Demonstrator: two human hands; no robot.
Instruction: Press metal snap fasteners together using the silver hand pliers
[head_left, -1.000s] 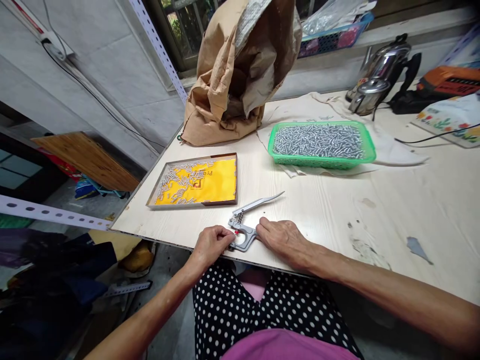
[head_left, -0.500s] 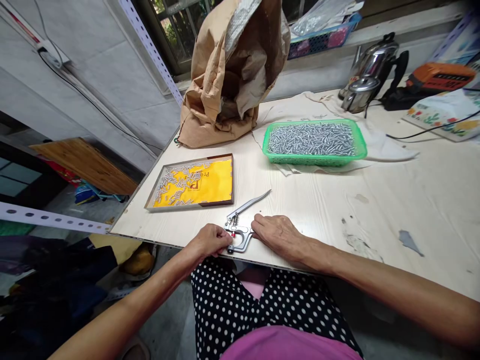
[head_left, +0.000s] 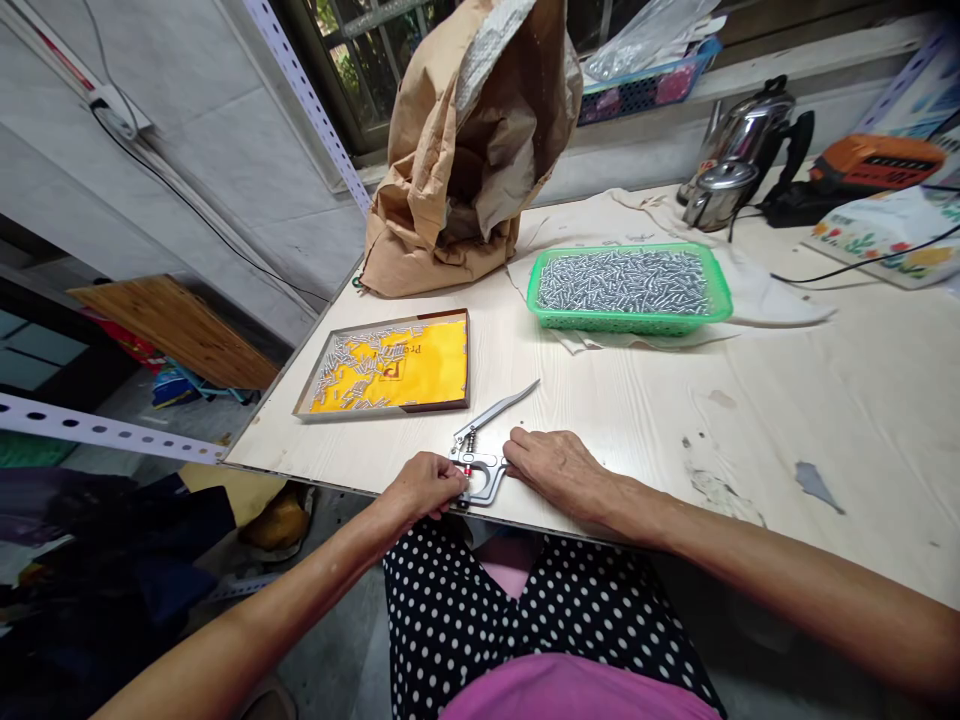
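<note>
A grey metal hand press tool [head_left: 480, 458] with a long lever lies at the near edge of the pale wooden table [head_left: 787, 400]. My left hand [head_left: 421, 485] is curled at the tool's jaw, fingers pinched together by its red part. My right hand [head_left: 553, 468] rests palm down on the table with its fingertips against the tool's body. A shallow yellow-bottomed tray [head_left: 390, 362] with several small metal pieces lies beyond the tool to the left. A green basket [head_left: 628, 287] heaped with the same metal pieces stands further back.
A crumpled brown paper sack [head_left: 472, 150] stands at the back of the table. A steel kettle [head_left: 739, 150], a black cable [head_left: 862, 262] and an orange device [head_left: 877, 160] sit at the back right. A white cloth [head_left: 772, 295] lies under the basket. The table's left edge drops to a cluttered floor.
Both hands and the tool have stayed nearly in place at the table edge; the view shifted slightly. The left hand's fingers closed in a little tighter at the tool's jaw.
</note>
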